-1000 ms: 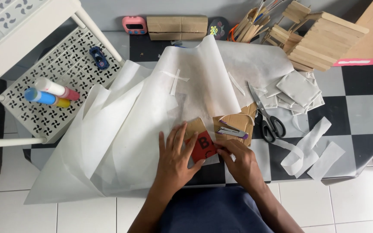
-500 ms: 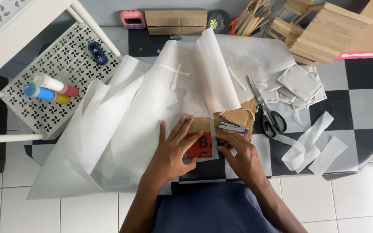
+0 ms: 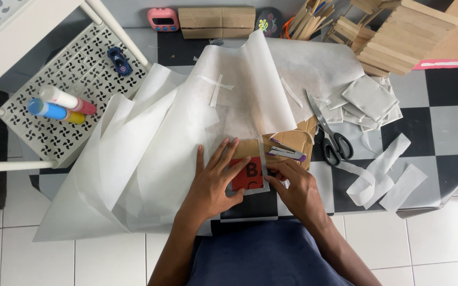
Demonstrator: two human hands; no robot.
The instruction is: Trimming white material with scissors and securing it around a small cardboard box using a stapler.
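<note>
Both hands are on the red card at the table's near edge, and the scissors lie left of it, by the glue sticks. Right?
Not quite. In the head view the scissors lie right of the red card, beside the purple stapler, not by the glue sticks, which sit on the white rack far left. The rest stands: left hand and right hand both rest on the card at the near edge.

Your left hand (image 3: 212,185) lay flat, palm down, fingers (image 3: 223,153) spread and pointing away from you, just left of the red card (image 3: 248,176). Your right hand (image 3: 298,190) sat just right of it, fingers curled, fingertips touching its right edge. Both forearms angled inward from your body.
</note>
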